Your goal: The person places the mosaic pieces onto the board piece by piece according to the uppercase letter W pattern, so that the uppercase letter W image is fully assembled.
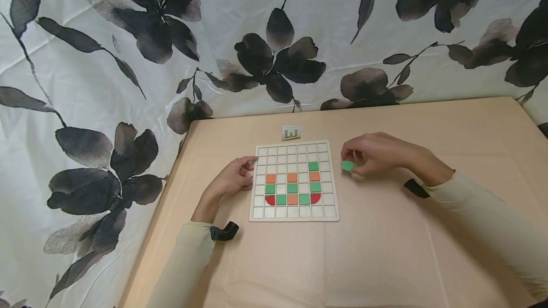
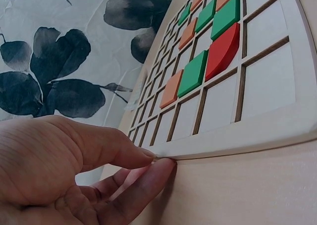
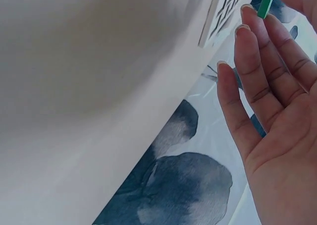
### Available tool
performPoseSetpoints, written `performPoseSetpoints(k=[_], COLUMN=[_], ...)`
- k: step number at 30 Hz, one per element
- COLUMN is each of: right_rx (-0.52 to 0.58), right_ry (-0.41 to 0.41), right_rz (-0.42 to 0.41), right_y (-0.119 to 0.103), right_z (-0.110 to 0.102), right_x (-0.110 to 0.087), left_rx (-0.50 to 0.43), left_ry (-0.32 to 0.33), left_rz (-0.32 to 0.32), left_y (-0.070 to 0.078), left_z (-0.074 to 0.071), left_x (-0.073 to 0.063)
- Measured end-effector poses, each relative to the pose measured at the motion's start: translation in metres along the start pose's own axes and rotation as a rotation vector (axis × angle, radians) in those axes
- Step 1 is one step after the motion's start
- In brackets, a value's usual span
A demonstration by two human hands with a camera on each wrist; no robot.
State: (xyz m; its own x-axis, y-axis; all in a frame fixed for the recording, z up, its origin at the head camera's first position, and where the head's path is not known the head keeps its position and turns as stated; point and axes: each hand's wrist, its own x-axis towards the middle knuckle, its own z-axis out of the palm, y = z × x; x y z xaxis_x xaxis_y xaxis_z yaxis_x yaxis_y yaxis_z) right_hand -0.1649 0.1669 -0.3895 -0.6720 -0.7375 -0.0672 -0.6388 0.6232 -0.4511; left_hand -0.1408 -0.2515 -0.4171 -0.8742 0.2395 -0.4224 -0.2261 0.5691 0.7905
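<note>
A white grid board [image 1: 295, 219] lies on the table, with green, orange and red tiles set in several of its cells. Two red tiles [image 1: 315, 198] have a rounded corner. At the board's left edge is my left hand [image 1: 231, 177]; in the left wrist view its thumb and a finger [image 2: 153, 178] pinch the rim. To the right of the board, my right hand [image 1: 376, 151] holds a green square tile [image 1: 347, 165] between thumb and fingers, apart from the board. The right wrist view shows only the thin side of this tile [image 3: 266, 3].
A small card with a printed grid [image 1: 291, 132] stands just behind the board. The light wooden table [image 1: 372, 260] runs back to a white cloth [image 1: 239, 23] with dark flowers. Each wrist wears a black device, such as the one on the left [image 1: 224, 232].
</note>
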Motion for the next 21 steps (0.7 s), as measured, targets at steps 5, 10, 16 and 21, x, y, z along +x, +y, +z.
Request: performPoseSetpoints(k=[5, 10, 16, 21], right_rx=[-0.002, 0.003, 0.014, 0.005], right_ry=[0.002, 0.003, -0.017, -0.027], right_rz=[-0.028, -0.052, -0.057, -0.082], right_y=[-0.004, -0.008, -0.015, -0.020], right_z=[0.000, 0.001, 0.002, 0.004], right_x=[0.012, 0.020, 0.031, 0.041], left_rx=[-0.004, -0.001, -0.011, -0.008], left_ry=[0.000, 0.001, -0.002, -0.003], left_rz=[0.004, 0.010, 0.007, 0.006], left_y=[-0.001, -0.001, -0.001, -0.001], left_z=[0.000, 0.001, 0.001, 0.001], left_x=[0.000, 0.001, 0.001, 0.001])
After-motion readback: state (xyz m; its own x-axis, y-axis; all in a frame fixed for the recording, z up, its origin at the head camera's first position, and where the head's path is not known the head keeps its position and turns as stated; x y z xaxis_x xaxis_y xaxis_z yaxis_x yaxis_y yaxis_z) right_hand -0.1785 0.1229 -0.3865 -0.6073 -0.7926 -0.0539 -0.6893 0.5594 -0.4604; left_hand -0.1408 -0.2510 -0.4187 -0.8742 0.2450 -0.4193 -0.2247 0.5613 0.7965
